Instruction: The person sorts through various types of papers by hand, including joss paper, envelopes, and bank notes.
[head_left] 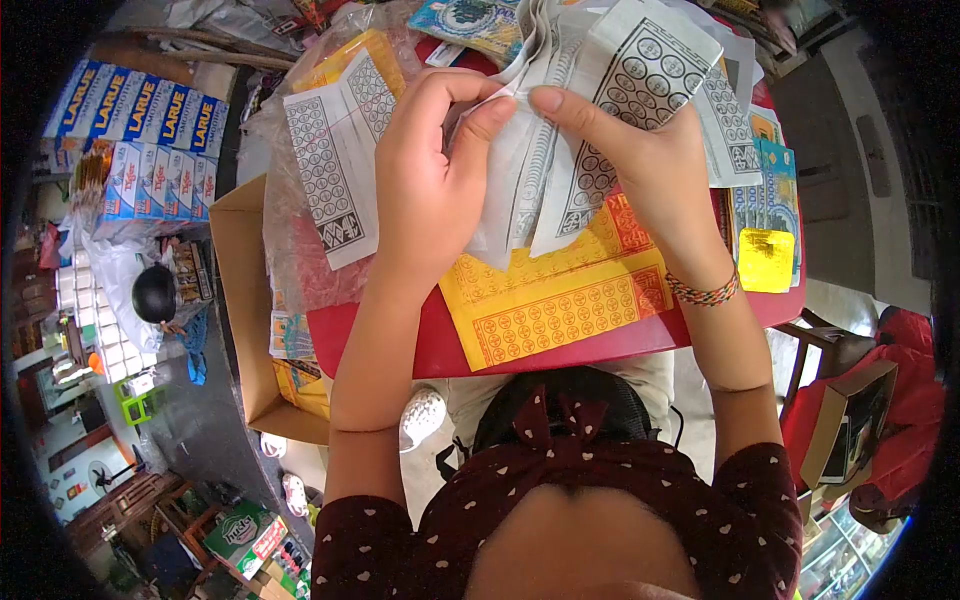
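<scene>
My left hand is closed, thumb and forefinger pinching the gathered middle of some thin white joss paper printed with black circles. On the other side, my right hand grips the same bundle, its thumb pressed on the pinched centre. The sheets are pleated and spread out above and below the pinch. Beneath my hands lies a yellow joss paper sheet with red-orange print. Another white printed sheet rests to the left, partly behind my left hand. The fingers behind the bundle are hidden.
A red table carries the papers, with clear plastic wrapping at its left. Blue printed notes and a shiny yellow packet lie at the right. A cardboard box stands left; beer cartons are stacked farther off.
</scene>
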